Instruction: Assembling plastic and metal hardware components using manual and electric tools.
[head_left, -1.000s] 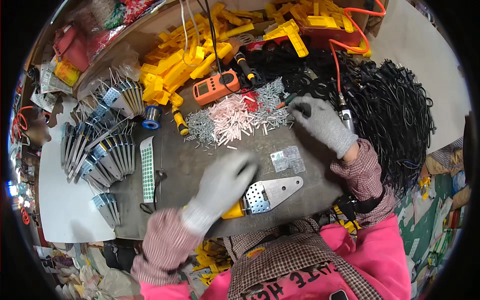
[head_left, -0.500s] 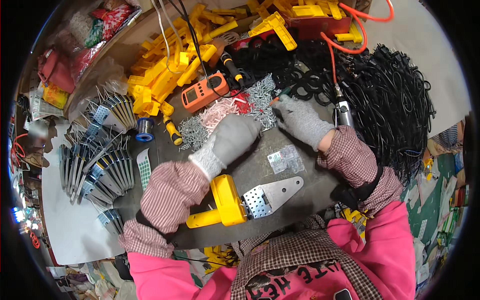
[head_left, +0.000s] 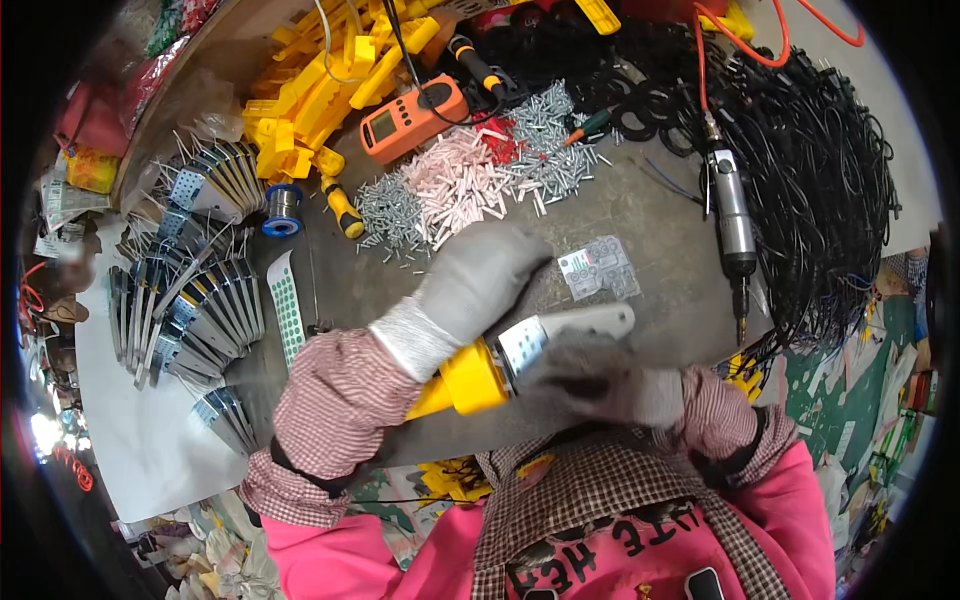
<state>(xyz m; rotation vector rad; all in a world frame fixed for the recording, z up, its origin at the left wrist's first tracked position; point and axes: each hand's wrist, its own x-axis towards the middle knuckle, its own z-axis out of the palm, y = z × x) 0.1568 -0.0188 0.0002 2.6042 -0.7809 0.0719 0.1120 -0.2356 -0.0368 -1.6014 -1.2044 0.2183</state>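
My left hand, in a grey glove, hovers over the bench with its fingers curled closed; whatever they hold is hidden. Beneath its wrist lies a yellow plastic housing, fixed to a silver metal bracket with a perforated end. My right hand is smeared by motion at the near side of that bracket, so its grip does not show. Past my left hand are piles of pale pink sleeves and silver screws. A small clear bag of parts lies right of it.
A power screwdriver on an orange hose lies beside black cables. Stacked metal brackets and a solder spool sit left. An orange meter, yellow housings and a green-handled screwdriver lie at the back.
My right hand has come back from the screw pile and green-handled screwdriver to the bracket near me. My left hand stays closed, slightly farther right. The whole view has shifted a little.
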